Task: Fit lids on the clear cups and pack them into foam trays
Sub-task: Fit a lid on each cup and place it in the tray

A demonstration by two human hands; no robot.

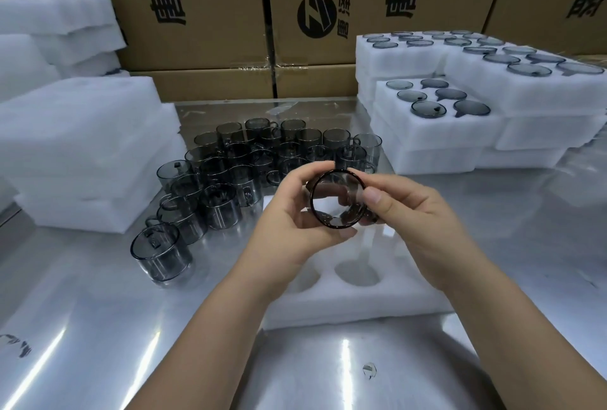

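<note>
The left hand (289,212) and right hand (404,212) together grip one clear cup (338,202) around its rim, with the foam tray (361,307) at six o'clock. The cup looks light, stiff, slippery and likely fragile, so hold its wall.

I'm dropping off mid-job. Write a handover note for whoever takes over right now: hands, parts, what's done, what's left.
Left hand: grips the cup from its left side.
Right hand: pinches the same cup's rim.
The cup is held in the air above the foam tray; I cannot tell whether its lid is on.
Foam tray: on the table in front; the wells in view are empty.
Done: stacked trays at right hold packed cups.
Left: loose cups crowd the table behind the hands, a few already lidded. Lid and pack them.
</note>
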